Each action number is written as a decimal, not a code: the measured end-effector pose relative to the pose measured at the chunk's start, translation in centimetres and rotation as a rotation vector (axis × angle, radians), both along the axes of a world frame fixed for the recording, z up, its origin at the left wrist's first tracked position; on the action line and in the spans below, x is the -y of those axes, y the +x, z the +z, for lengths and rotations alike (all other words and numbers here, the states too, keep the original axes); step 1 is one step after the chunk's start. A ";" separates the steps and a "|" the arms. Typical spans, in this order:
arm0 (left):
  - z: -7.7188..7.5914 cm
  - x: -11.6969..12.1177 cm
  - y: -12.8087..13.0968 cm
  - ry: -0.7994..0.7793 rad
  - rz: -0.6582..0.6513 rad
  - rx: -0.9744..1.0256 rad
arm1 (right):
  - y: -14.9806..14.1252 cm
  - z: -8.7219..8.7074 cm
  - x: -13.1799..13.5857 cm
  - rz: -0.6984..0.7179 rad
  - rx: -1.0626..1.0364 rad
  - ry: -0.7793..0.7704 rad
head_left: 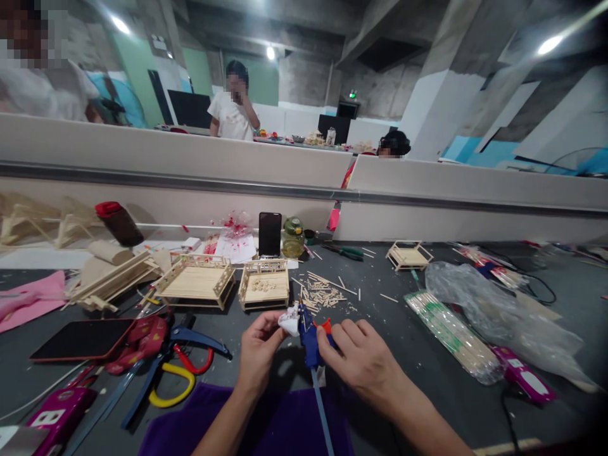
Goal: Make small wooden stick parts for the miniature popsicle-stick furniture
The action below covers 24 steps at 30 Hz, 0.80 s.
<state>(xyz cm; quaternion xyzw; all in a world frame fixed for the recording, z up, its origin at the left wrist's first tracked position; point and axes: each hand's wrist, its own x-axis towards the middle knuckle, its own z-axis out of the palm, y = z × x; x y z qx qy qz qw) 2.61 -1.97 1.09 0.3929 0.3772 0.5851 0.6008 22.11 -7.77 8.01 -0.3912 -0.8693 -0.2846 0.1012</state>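
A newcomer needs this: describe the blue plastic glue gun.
Find the dark table, then the purple cloth at the picture's bottom. Above it, the right hand holds the blue plastic glue gun, whose orange part sets it apart from the crumpled white tissue in the left hand.

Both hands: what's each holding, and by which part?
Left hand: a white wad, pinched at its edge. Right hand: a blue glue gun, gripped beside its orange part.
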 end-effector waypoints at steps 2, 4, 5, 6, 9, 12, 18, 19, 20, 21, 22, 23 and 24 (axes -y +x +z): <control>-0.1 0.0 0.1 0.000 -0.002 0.007 | -0.3 0.1 0.0 0.012 0.008 0.007; -0.3 -0.1 0.1 -0.002 0.000 0.020 | -0.7 0.2 0.0 0.024 0.011 0.010; -0.4 -0.1 0.1 -0.003 0.004 0.026 | -0.9 0.3 0.0 0.028 0.013 0.013; -0.5 -0.1 0.1 -0.005 0.009 0.032 | -1.1 0.3 0.0 0.029 0.018 0.016; -0.8 -0.2 0.1 -0.016 0.020 0.043 | -1.7 0.4 -0.2 0.029 0.032 0.040; -1.0 -0.2 0.1 -0.024 0.031 0.056 | -2.3 0.5 -0.4 0.048 0.022 0.041; -1.2 -0.1 0.2 -0.031 0.028 0.069 | -3.1 0.5 -0.7 0.036 0.042 0.034; -1.2 -0.1 0.2 -0.033 0.017 0.069 | -3.2 0.4 -0.8 0.027 0.044 0.026; -1.0 -0.1 0.2 -0.033 0.007 0.069 | -3.2 0.1 -0.9 0.020 0.040 0.018; -0.9 -0.2 0.2 -0.033 0.002 0.070 | -3.2 -0.2 -1.0 0.016 0.033 0.011; -0.7 -0.3 0.2 -0.034 0.007 0.075 | -3.1 -0.5 -1.1 0.008 0.022 0.009; -0.4 -0.4 0.1 -0.036 0.019 0.084 | -3.0 -0.8 -1.2 -0.003 0.009 0.015; -0.2 -0.6 0.0 -0.039 0.035 0.099 | -2.8 -1.0 -1.2 -0.020 -0.007 0.025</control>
